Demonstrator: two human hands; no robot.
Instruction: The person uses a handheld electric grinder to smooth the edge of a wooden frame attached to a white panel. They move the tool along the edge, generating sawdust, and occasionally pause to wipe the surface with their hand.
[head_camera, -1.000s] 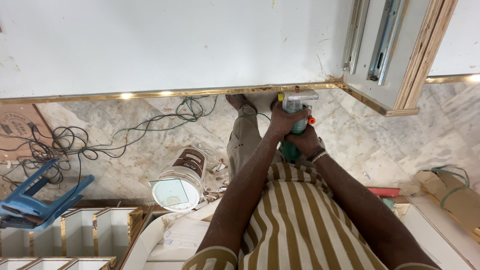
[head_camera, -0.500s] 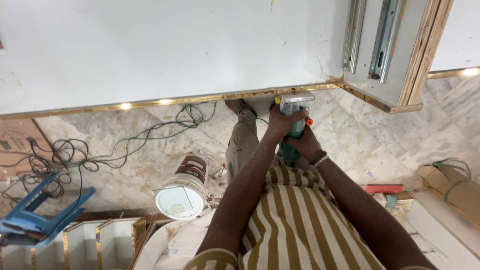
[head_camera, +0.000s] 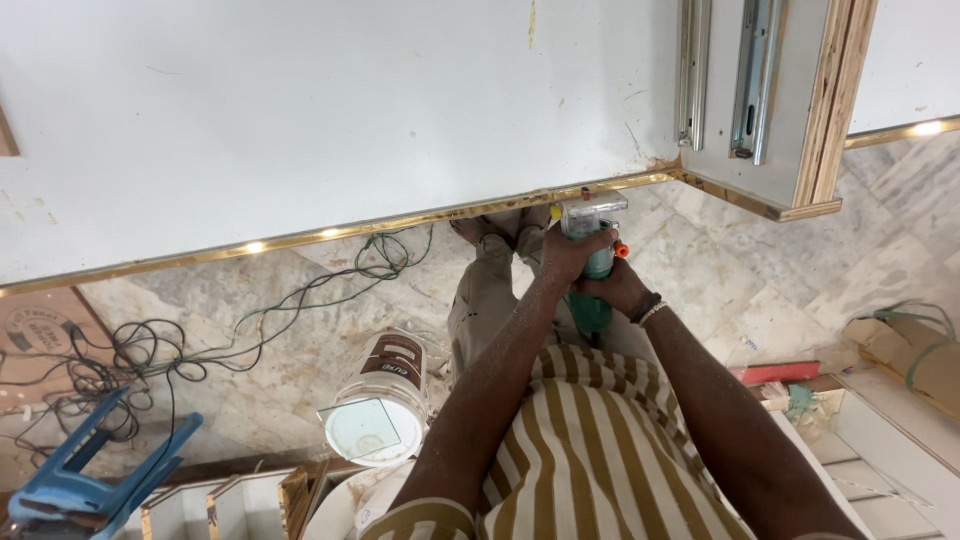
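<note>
Both hands, left hand (head_camera: 568, 255) and right hand (head_camera: 617, 288), have a clenched grip on the green trimmer (head_camera: 590, 262), its clear base pressed against the gold-edged rim of the white worktop (head_camera: 330, 120).

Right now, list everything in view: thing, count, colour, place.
white panel: one, white with a gold edge strip, top.
drawer slides: two, metal, on a side panel upper right.
trimmer tool: one, green with a clear base, at the panel's edge.
bucket: one, white and brown, on the floor left of the legs.
cables: a tangle, green and black, floor left.
stool: one, blue, lower left.
left hand: gripping the trimmer tool.
right hand: gripping it lower down.
</note>
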